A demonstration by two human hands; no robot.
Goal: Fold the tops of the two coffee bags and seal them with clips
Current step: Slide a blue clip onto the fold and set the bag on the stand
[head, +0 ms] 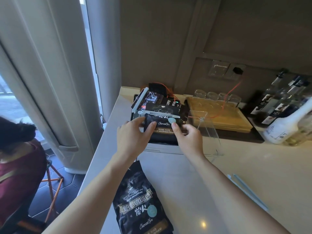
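A black coffee bag [163, 130] stands in a clear acrylic holder [209, 132], its top folded over and closed with a white clip [158, 114]. My left hand [133, 134] holds the bag's left side, thumb on its front. My right hand [187, 137] holds its right side, thumb up against the front near a pale round sticker. Behind it lies another dark bag [152, 100] with a white clip [141, 99] on it. A second black coffee bag [143, 201] lies flat and unclipped on the counter near me. A pale clip [248, 191] lies at the right.
A wooden tray [219, 114] with several upturned glasses sits behind the holder, an orange cable running across it. Bottles [287, 119] crowd the right edge. The counter's left edge drops to a tiled floor, where a person in a red top [18, 164] sits by a stool.
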